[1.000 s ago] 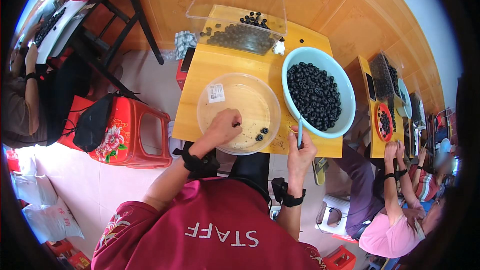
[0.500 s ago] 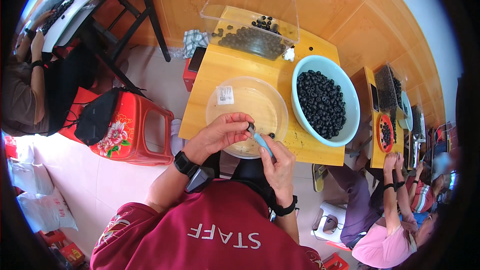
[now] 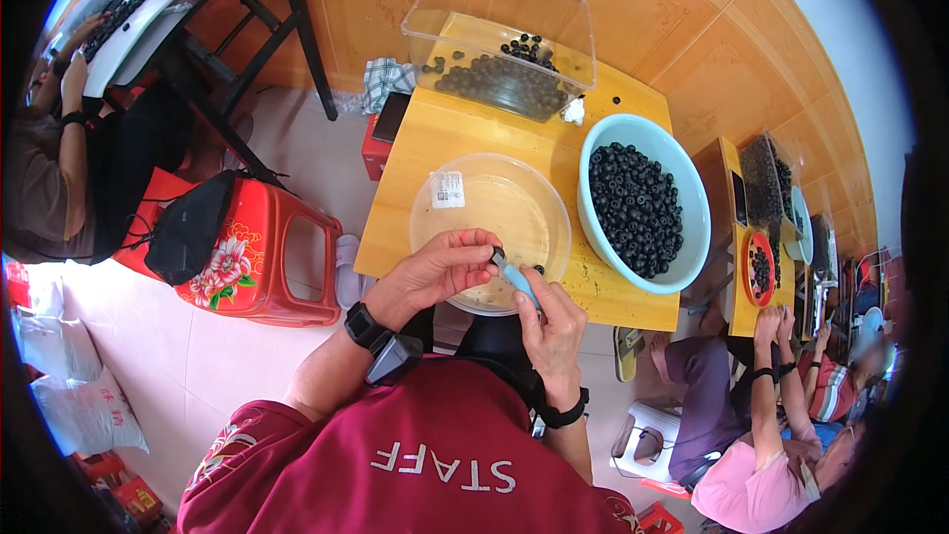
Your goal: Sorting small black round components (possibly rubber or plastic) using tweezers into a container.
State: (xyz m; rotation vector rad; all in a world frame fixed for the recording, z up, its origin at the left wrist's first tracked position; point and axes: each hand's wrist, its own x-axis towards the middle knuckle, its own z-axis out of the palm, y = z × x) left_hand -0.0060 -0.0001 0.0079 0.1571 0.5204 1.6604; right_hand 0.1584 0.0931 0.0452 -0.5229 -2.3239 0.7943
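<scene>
Bright even daylight, soft shadows, sharp centre, strong fisheye bending, black vignetted corners

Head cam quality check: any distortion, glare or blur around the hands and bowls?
Head view: strong fisheye, the yellow table edges bow and a black vignette rings the frame. Lighting is even daylight with soft shadows. Mild glare on the clear lidded box and the clear bowl. Left hand, right hand and the blue bowl of dark berries look sharp; people near the right rim are stretched and soft.

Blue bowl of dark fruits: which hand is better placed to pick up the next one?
Probably the left hand. Its fingertips pinch only a small dark fruit, while the right hand grips the light-blue tool. The blue bowl lies on the right side, though, so the left must cross over.
</scene>
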